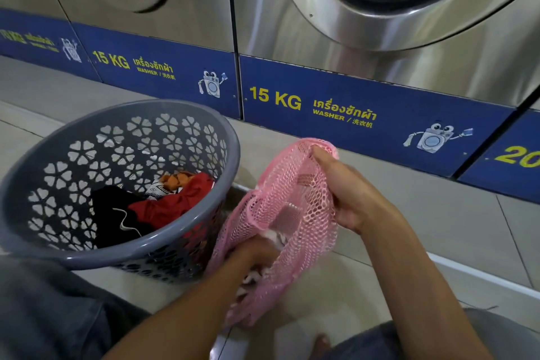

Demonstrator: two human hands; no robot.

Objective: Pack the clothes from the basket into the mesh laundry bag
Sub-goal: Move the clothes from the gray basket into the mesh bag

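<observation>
- The right hand has its fingers clenched on the rim of the pink mesh laundry bag; hold that mouth high and wide.
- The left hand is inside the bag, pushing a pale garment down; its grip cannot be told.
- Red, black and orange clothes remain in the grey perforated plastic basket beside the bag, on the floor.
</observation>
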